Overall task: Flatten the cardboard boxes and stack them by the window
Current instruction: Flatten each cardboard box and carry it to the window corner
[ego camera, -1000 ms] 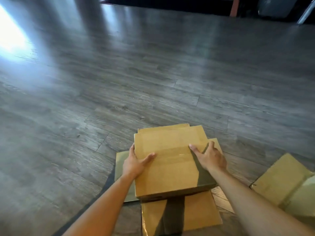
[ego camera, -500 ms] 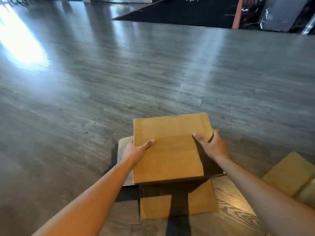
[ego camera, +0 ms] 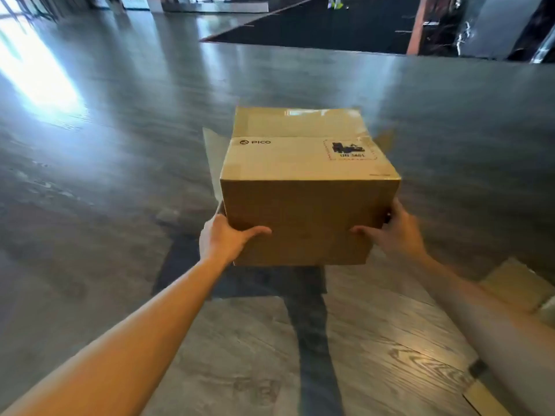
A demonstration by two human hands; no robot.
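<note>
Cardboard box (ego camera: 306, 187) held up between both hands, above the grey floor (ego camera: 120, 175).

I saw the left hand (ego camera: 223, 240) gripping its near left corner, thumb across the front face; the right hand (ego camera: 393, 232) gripped the near right corner the same way; loose flaps stuck out behind the box on both sides; more cardboard (ego camera: 516, 283) lay on the floor beside the right forearm, its shape unclear to me.

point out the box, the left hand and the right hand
box (ego camera: 303, 163), head view, top face
left hand (ego camera: 223, 240), head view, back of the hand
right hand (ego camera: 393, 232), head view, back of the hand
</note>
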